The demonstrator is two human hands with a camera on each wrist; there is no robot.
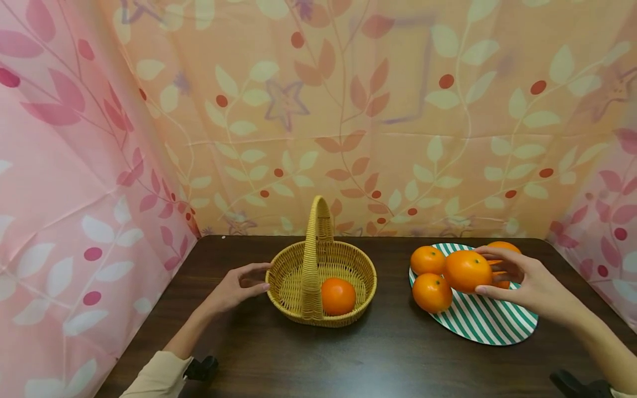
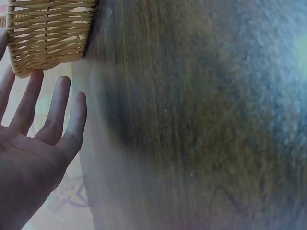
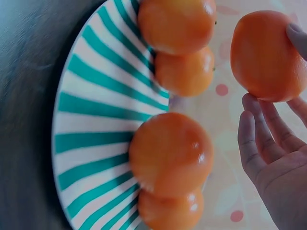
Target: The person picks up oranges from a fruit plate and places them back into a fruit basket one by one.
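My right hand holds an orange between thumb and fingertips, raised over a green-and-white striped plate. In the right wrist view the held orange is apart from the several oranges on the plate, such as a front one. My left hand is at the left rim of a yellow wicker basket with a tall handle. Its fingers stretch out loosely, fingertips right at the weave in the left wrist view. One orange lies inside the basket, right of the handle.
Basket and plate stand on a dark wooden table, the plate to the right. A peach-coloured leaf-print cloth hangs behind the table, and pink cloths hang at both sides.
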